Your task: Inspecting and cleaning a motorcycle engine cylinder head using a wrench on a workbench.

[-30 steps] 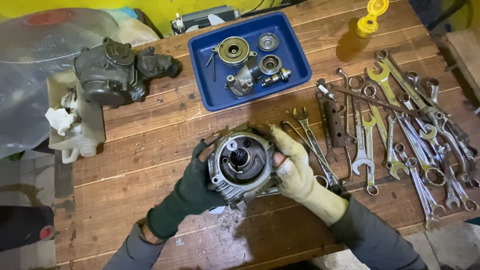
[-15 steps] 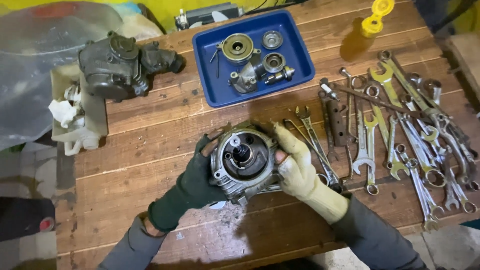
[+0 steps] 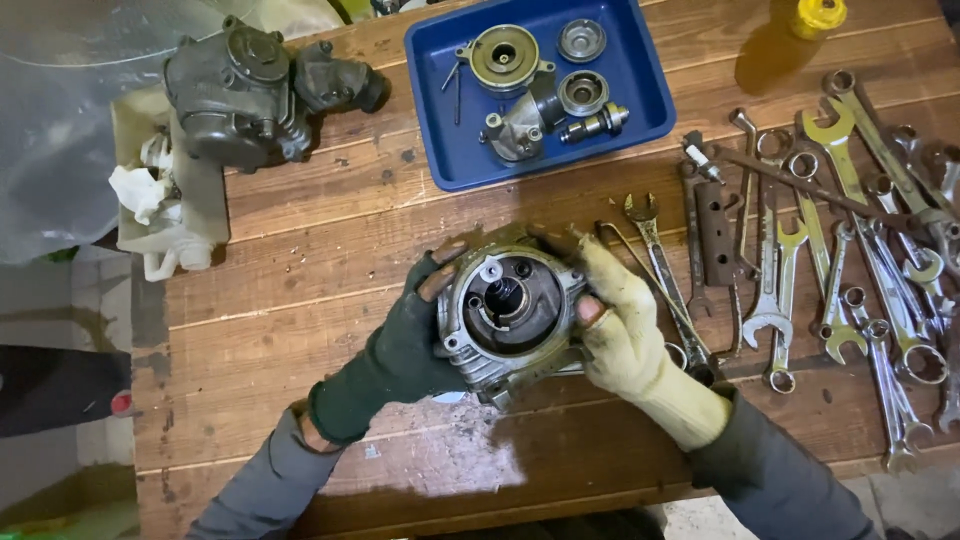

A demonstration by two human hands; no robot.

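Observation:
A round grey metal pump housing (image 3: pixel 508 308), open face up with a dark central bore, rests on the wooden workbench (image 3: pixel 330 250). My left hand (image 3: pixel 405 345), in a dark fingerless glove, grips its left side. My right hand (image 3: pixel 618 325), in a worn yellow glove, clasps its right side. Both hands hold the housing between them near the bench's front edge.
A blue tray (image 3: pixel 440 150) at the back holds several metal parts. A dark cast assembly (image 3: pixel 250 90) sits back left on a white container (image 3: pixel 170 215). Several wrenches (image 3: pixel 830 250) lie spread at right. A yellow bottle (image 3: pixel 815 15) stands back right.
Both hands stay on the housing, which has turned slightly. The view has shifted a little over the bench.

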